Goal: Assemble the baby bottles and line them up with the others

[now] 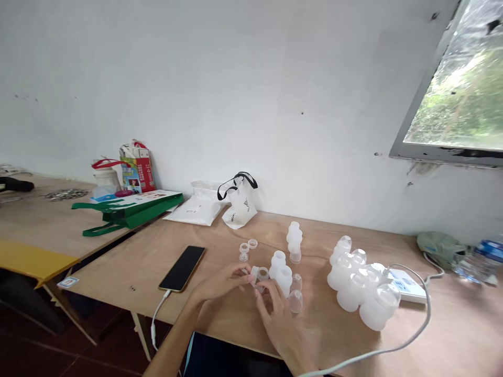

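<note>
- Clear part [257, 279], pinched by left hand [222, 283] and right hand [278, 314], grips nearly closed.
- Capped bottles [348, 300], 3 o'clock from it, look finished.
- Open bottles [281, 277], 2 o'clock, seemingly remain.

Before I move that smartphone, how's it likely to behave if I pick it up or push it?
The smartphone is probably stiff, being a slim slab, and lying flat it should slide rather than roll. Its dark, smooth-looking screen may feel slippery. The white cable plugged into its near end hangs past the table edge, so it could tug.
</note>
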`<state>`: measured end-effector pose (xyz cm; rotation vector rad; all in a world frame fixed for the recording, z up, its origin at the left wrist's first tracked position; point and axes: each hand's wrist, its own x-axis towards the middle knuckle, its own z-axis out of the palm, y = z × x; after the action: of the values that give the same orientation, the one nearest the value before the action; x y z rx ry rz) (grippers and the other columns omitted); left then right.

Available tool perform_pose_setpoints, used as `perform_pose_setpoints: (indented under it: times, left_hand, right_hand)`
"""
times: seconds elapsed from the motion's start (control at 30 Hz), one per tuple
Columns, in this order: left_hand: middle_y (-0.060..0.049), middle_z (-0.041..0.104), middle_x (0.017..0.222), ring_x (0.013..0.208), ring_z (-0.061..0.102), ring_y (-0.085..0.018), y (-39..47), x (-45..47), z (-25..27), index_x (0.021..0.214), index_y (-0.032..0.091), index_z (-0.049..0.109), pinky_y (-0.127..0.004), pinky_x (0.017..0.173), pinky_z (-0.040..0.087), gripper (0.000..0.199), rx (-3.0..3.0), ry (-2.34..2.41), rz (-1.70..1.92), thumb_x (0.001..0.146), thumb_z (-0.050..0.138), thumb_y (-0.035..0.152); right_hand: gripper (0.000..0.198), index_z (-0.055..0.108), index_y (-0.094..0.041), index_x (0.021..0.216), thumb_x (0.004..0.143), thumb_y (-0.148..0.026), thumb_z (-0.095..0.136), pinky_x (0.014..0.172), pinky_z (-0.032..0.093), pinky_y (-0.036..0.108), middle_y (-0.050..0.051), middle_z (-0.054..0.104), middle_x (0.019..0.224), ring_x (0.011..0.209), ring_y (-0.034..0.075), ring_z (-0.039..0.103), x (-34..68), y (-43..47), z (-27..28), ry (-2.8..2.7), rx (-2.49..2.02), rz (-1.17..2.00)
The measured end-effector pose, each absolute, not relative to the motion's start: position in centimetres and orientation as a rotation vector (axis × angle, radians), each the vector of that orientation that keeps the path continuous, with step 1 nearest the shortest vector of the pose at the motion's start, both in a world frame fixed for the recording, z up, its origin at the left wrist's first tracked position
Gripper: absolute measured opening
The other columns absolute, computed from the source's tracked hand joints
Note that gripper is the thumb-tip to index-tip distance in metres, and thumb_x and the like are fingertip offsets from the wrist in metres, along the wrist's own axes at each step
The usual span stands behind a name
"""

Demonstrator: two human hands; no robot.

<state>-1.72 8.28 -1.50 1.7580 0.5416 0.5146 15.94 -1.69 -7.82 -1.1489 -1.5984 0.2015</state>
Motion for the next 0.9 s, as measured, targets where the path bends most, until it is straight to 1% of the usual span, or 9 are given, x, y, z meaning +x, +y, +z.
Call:
perform_pose_setpoints:
  times: [0.17, 0.27, 0.4, 0.5, 0.53, 0.63, 0.73, 0.9]
  left_hand:
    - [-0.006, 0.066, 0.100, 0.102, 0.063, -0.025, 8.6, -2.1, -1.5, 0.100, 0.018, 0.068, -0.035, 0.088, 0.054, 0.040, 1.756, 0.550, 0.498, 0.095, 0.065, 0.058]
    - [-0.007, 0.067, 0.101, 0.103, 0.063, -0.026, 8.8, -2.3, -1.5, 0.102, 0.018, 0.068, -0.035, 0.088, 0.054, 0.043, 1.733, 0.577, 0.520, 0.094, 0.066, 0.060]
    - [-0.008, 0.068, 0.100, 0.103, 0.063, -0.026, 9.1, -2.6, -1.7, 0.100, 0.017, 0.068, -0.035, 0.087, 0.054, 0.047, 1.712, 0.609, 0.548, 0.091, 0.069, 0.063]
    - [-0.006, 0.069, 0.098, 0.099, 0.064, -0.024, 9.1, -2.5, -1.8, 0.099, 0.018, 0.066, -0.034, 0.087, 0.053, 0.045, 1.746, 0.589, 0.463, 0.092, 0.068, 0.063]
    - [-0.005, 0.069, 0.097, 0.096, 0.065, -0.023, 9.0, -2.3, -1.9, 0.099, 0.019, 0.066, -0.034, 0.087, 0.052, 0.044, 1.756, 0.580, 0.428, 0.092, 0.068, 0.062]
    - [-0.005, 0.071, 0.100, 0.095, 0.065, -0.022, 8.6, -1.7, -2.0, 0.102, 0.020, 0.066, -0.034, 0.086, 0.052, 0.042, 1.753, 0.537, 0.380, 0.093, 0.068, 0.060]
    - [-0.006, 0.069, 0.105, 0.102, 0.065, -0.024, 8.3, -1.3, -1.9, 0.104, 0.019, 0.063, -0.036, 0.086, 0.053, 0.040, 1.694, 0.470, 0.402, 0.094, 0.068, 0.058]
    - [-0.006, 0.065, 0.110, 0.099, 0.065, -0.024, 8.2, -1.5, -1.5, 0.117, 0.021, 0.058, -0.035, 0.079, 0.056, 0.046, 1.637, 0.423, 0.438, 0.092, 0.074, 0.056]
  right_hand:
    - [0.007, 0.059, -0.027, 0.108, 0.105, -0.029, 0.053, 0.073, 0.061, 0.024, 0.000, 0.070, 0.098, 0.081, 0.015, 0.072, 16.0, -1.8, -7.9, -1.527, -1.099, 0.209]
    - [0.009, 0.059, -0.026, 0.111, 0.104, -0.028, 0.054, 0.072, 0.061, 0.024, 0.002, 0.069, 0.102, 0.082, 0.015, 0.072, 16.0, -1.7, -8.0, -1.512, -1.076, 0.182]
    - [0.015, 0.057, -0.023, 0.117, 0.103, -0.028, 0.058, 0.077, 0.061, 0.027, 0.005, 0.068, 0.107, 0.084, 0.016, 0.071, 16.1, -1.6, -8.3, -1.483, -1.080, 0.104]
    - [0.006, 0.056, -0.022, 0.104, 0.101, -0.025, 0.060, 0.083, 0.059, 0.030, 0.007, 0.068, 0.107, 0.096, 0.019, 0.070, 16.3, -1.3, -8.8, -1.476, -1.061, 0.049]
    - [0.006, 0.055, -0.022, 0.099, 0.101, -0.024, 0.060, 0.085, 0.059, 0.030, 0.007, 0.068, 0.107, 0.100, 0.019, 0.070, 16.4, -1.3, -8.9, -1.488, -1.055, 0.042]
    - [0.014, 0.055, -0.023, 0.090, 0.103, -0.024, 0.058, 0.092, 0.057, 0.033, 0.007, 0.068, 0.105, 0.105, 0.020, 0.069, 16.5, -1.2, -8.9, -1.528, -1.062, 0.022]
    - [0.017, 0.057, -0.023, 0.088, 0.105, -0.028, 0.056, 0.092, 0.056, 0.033, 0.006, 0.068, 0.106, 0.104, 0.020, 0.069, 16.4, -1.3, -8.7, -1.525, -1.083, -0.002]
    - [0.012, 0.063, -0.024, 0.096, 0.105, -0.029, 0.057, 0.092, 0.055, 0.034, 0.005, 0.069, 0.109, 0.104, 0.020, 0.067, 16.3, -1.5, -8.4, -1.551, -1.094, 0.001]
